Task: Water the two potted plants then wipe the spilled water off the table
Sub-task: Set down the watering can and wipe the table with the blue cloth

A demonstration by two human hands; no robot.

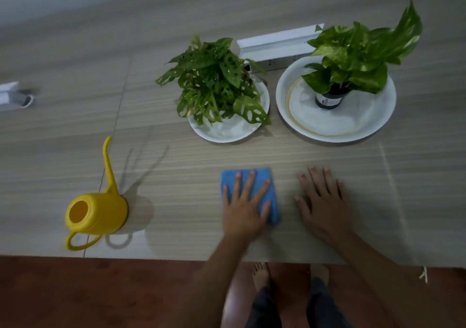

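My left hand (245,205) lies flat, fingers spread, on a folded blue cloth (272,201) near the table's front edge. My right hand (324,201) rests palm down on the bare wooden table (176,171) just right of the cloth, holding nothing. A holey-leafed potted plant (216,82) stands on a white saucer (227,133) behind the cloth. A variegated potted plant (363,52) in a dark pot stands on a larger white saucer (335,130) to its right. A yellow watering can (97,212) with a long thin spout stands at the front left.
A white power strip box (277,47) lies behind and between the plants. Another white object (10,95) sits at the far left edge. The table's front edge runs just below my wrists, with red-brown floor and my feet beneath.
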